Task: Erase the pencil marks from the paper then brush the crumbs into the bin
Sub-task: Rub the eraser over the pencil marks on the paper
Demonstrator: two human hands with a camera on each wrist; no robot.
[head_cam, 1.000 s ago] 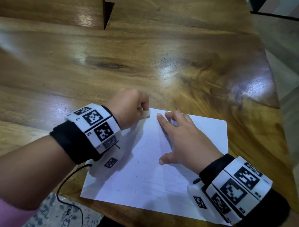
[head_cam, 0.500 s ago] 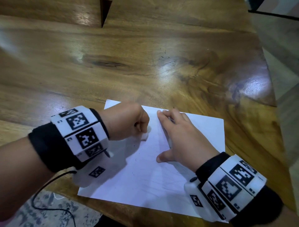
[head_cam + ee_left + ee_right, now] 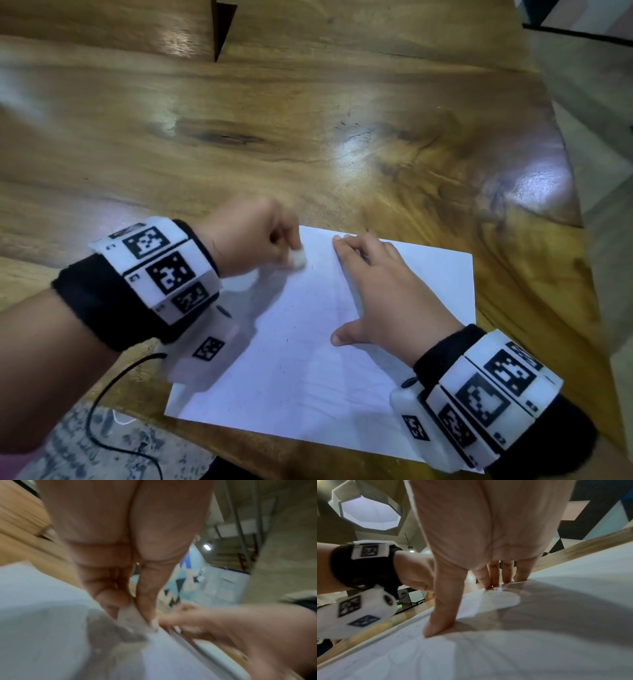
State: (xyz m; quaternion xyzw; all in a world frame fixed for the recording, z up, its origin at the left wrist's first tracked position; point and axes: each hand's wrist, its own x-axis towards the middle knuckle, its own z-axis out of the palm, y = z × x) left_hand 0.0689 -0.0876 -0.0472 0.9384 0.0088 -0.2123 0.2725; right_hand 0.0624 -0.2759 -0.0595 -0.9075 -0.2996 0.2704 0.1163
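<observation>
While paper [image 3: 342,370] is pinned flat by spread right hand [image 3: 383,294], eraser [image 3: 297,261], pinched in left hand [image 3: 253,236], is swept back toward far left corner; erasing continues.

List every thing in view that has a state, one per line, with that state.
left hand: fingers curled round the eraser, pressing it on the paper near its far left corner.
eraser: white, pinched, touching the paper.
right hand: fingers straight and spread, flat on the paper.
paper: flat on the table, faint marks and dark crumbs on it.
table: wooden, glossy.
cable: hanging off the table's near edge.
</observation>
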